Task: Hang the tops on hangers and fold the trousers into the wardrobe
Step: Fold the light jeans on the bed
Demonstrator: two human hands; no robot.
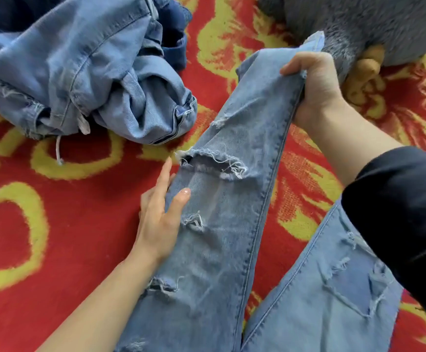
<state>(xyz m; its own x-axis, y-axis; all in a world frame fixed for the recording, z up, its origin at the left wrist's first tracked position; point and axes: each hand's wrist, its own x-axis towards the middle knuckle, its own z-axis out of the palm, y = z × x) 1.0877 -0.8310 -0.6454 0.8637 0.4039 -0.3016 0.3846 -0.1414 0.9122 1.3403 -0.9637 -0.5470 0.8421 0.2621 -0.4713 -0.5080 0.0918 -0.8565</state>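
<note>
A pair of light blue ripped jeans (232, 199) stretches from the bottom of the view up toward the upper right, over a red and yellow blanket (54, 224). My right hand (313, 87) grips the hem end of one leg, thumb over the cloth and fingers curled under it. My left hand (161, 212) holds the same leg's left edge near the knee tear, thumb on top and fingers behind the denim. The second leg (333, 288) lies at the lower right, partly under my dark sleeve.
A crumpled heap of other light blue jeans (80, 72) lies at the upper left, with darker blue denim (174, 34) behind it. A grey plush toy (371, 24) with tan feet sits at the upper right, close to my right hand.
</note>
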